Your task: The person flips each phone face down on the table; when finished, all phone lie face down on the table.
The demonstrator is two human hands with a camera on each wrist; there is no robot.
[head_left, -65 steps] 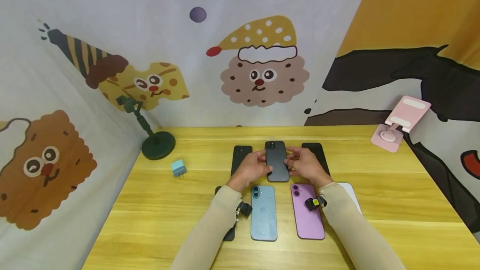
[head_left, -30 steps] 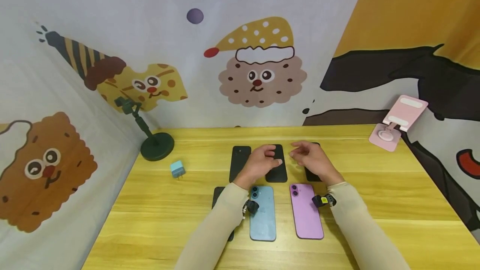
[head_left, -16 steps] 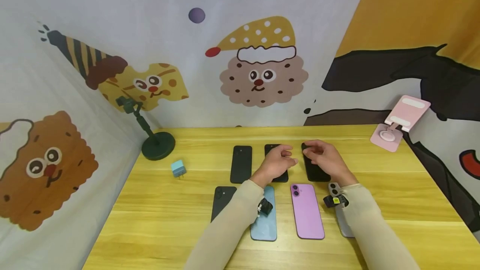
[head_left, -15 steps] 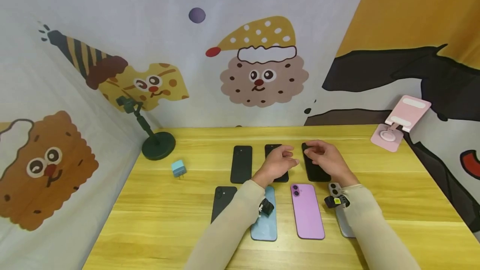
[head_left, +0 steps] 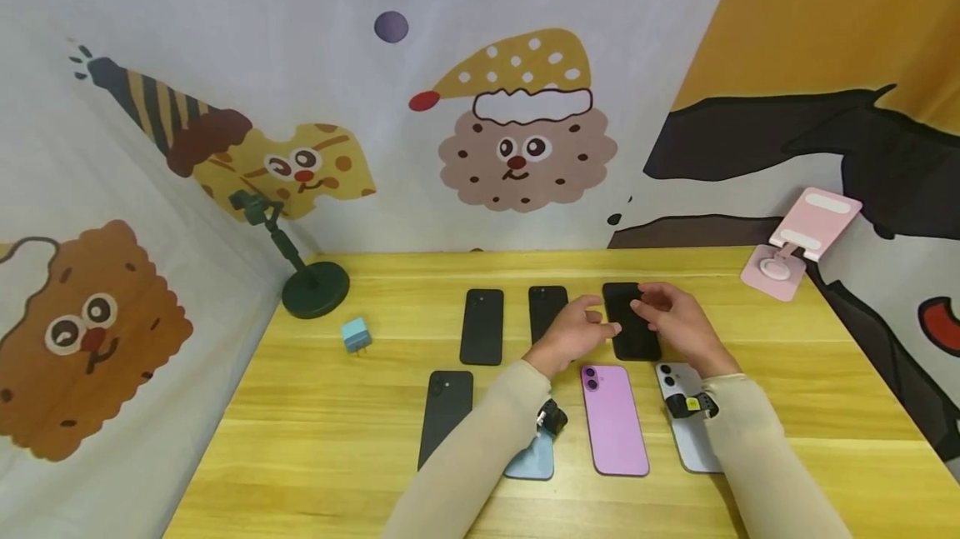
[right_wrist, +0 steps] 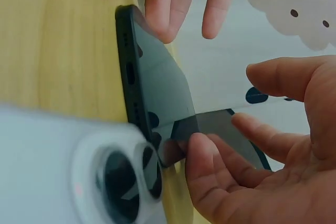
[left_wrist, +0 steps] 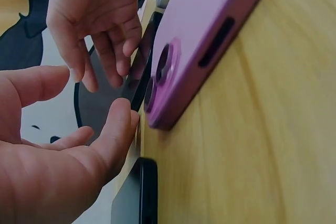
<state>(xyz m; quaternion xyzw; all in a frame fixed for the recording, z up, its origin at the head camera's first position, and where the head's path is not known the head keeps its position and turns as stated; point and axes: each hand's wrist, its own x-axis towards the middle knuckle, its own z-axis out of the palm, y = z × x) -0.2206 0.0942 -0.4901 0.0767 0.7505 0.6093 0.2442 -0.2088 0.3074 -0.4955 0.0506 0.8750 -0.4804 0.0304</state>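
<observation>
The black phone (head_left: 632,321) is lying flat on the yellow wooden desk (head_left: 787,347), screen side up, at the right end of the far row. It is showing a dark, glossy glass face (right_wrist: 163,93) that is reflecting the backdrop, and a matte black edge carrying small ports and a slot. Its long axis is running away from the person. It is sitting just beyond the purple phone (head_left: 613,418), close to but apart from it. The left hand (head_left: 573,337) is meeting its near left edge with fingertips (left_wrist: 123,116), and the right hand (head_left: 675,322) is touching its right side, thumb (right_wrist: 210,166) pressing at the near corner.
</observation>
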